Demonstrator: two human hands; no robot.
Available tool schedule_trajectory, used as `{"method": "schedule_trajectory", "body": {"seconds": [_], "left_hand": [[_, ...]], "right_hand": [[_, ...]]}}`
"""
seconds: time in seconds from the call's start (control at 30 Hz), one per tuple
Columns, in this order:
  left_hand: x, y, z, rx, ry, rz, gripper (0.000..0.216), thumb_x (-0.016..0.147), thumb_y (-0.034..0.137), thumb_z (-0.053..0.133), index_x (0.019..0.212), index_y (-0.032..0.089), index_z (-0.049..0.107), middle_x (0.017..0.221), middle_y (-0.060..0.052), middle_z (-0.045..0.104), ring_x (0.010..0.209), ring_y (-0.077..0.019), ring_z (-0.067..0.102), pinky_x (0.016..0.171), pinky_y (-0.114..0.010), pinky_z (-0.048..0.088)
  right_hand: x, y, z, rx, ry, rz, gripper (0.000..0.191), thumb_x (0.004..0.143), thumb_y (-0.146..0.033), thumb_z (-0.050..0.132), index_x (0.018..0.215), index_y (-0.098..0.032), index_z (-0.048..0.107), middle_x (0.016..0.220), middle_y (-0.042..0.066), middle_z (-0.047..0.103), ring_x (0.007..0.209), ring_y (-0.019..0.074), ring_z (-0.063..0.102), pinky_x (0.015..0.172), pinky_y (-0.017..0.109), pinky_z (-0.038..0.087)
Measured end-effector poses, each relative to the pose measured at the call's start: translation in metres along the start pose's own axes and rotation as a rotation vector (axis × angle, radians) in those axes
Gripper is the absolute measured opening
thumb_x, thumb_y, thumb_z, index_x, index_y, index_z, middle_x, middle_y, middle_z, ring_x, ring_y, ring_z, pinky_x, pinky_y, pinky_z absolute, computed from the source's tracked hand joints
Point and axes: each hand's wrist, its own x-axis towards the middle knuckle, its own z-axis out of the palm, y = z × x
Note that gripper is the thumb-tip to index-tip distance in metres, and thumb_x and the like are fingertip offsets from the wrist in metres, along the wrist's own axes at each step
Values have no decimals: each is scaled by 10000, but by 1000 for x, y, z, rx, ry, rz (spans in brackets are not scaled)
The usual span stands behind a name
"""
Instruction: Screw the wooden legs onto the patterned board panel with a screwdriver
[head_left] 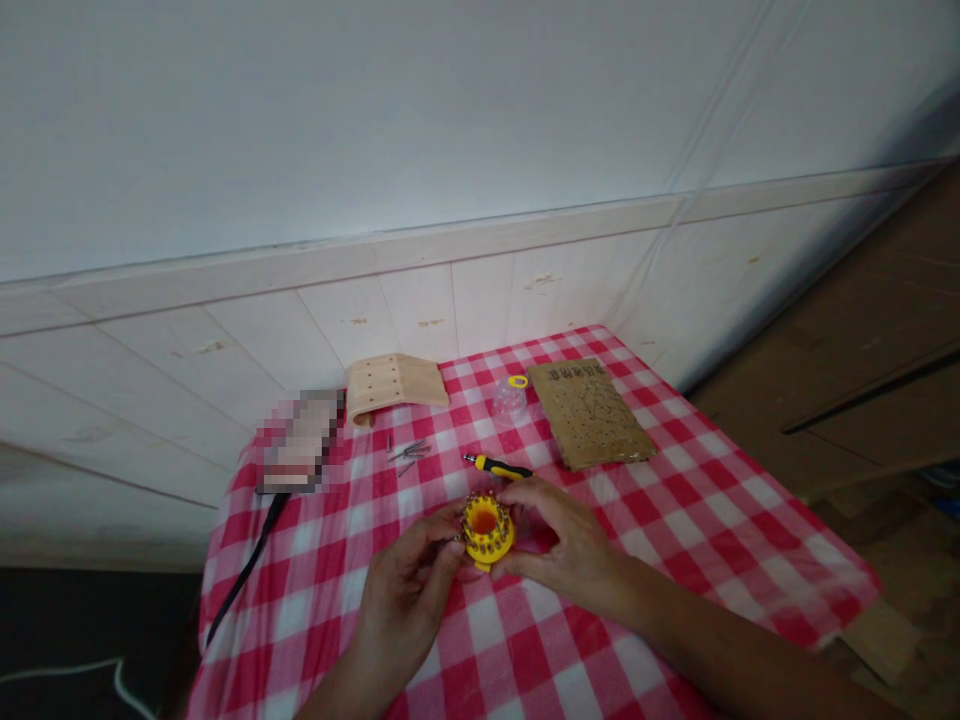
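A round yellow bit holder (486, 528), ringed with several small metal bits, sits between my two hands above the red-and-white checked tablecloth (675, 520). My left hand (409, 580) grips its left side with curled fingers. My right hand (566, 545) wraps round its right side. Just beyond my right hand lies a yellow-and-black screwdriver (496, 466) on the cloth.
Several loose screws (409, 455) lie behind the holder. A curved wooden piece with holes (394, 385) stands at the back, a brown perforated board (596, 412) at the right, a small clear bag (510, 398) between them. A black cable (247, 575) hangs off the left edge.
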Motion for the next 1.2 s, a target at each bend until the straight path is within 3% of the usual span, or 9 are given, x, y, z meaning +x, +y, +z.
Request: {"method": "schedule_trajectory", "body": {"seconds": [0.5,0.83,1.2], "left_hand": [[2,3,1,48,18,46,166,941,337,651,951,191,729,1194,-123,762,1090,-261,740,881,-348,637],[2,1,-1,62,-12,50,149,948,309,645,966,202,746,1236,-117,745,1127,-262,724,885,-334,633],[2,0,0,83,-14,71,154,956,298,633,960,187,739,1204,-131,752,1155,-259,709,935,-338,607]], "right_hand": [[0,-2,2,0,41,24,547,661,-374,930,1075,-250,594,1042,40,697,799,179,668,696,311,549],[1,-1,3,-48,78,30,575,586,-341,974,979,-237,568,875,-13,642,680,142,582,599,262,481],[-2,5,6,-38,70,-66,510,645,-261,950,927,-238,526,892,-16,621,722,148,605,607,249,477]]}}
